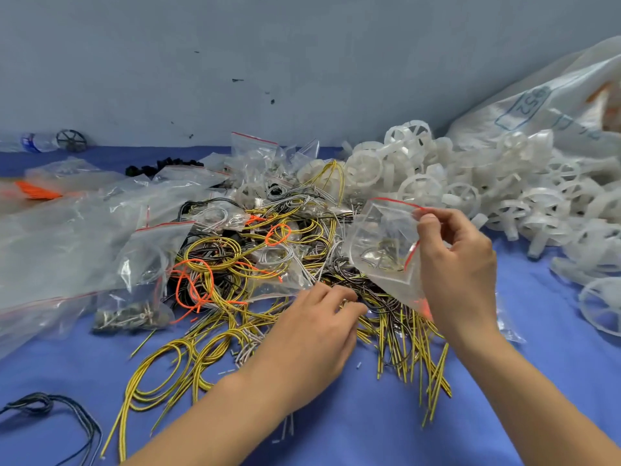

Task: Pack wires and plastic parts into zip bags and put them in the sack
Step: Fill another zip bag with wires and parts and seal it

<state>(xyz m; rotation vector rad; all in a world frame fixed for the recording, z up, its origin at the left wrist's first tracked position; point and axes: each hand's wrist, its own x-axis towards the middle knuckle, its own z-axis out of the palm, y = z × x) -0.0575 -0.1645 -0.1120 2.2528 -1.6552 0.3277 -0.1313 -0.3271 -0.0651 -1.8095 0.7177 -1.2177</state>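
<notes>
Near edge of the bench (353,425), blue covering: two bare forearms enter from below. Near-left corner: a dark cord (50,403) lies looped, apart from the rest.

Left hand (312,334): palm down on the near side of the wires (235,264), a tangled heap of yellow-and-black striped leads at bench centre. Fingers (349,306) are curled, with the tips buried among dark and striped strands. Whether a strand is actually pinched cannot be told, since the tips hide it.

Right hand (460,264): raised above the right side of the heap. Thumb and forefinger pinch the red-striped mouth of a zip bag (379,243). The other fingers are curled behind the bag's right edge. The bag is clear and hangs tilted, off the bench. Small metallic pieces and thin leads show through near its bottom. Its lower corner sits just above the left fingertips; contact not seen.

Orange wires (193,290) loop through the left side of the heap. Left of them a bag of metal parts (131,314) lies on the bench, with larger clear bags (67,237) spread toward the left edge.

Beyond, right: plastic wheels (470,183), white, piled loosely toward the far edge. The sack (554,105), white, leans at the far-right corner behind them. Far-left corner: a bottle (37,141) on its side, beside a black wheel (71,140).
</notes>
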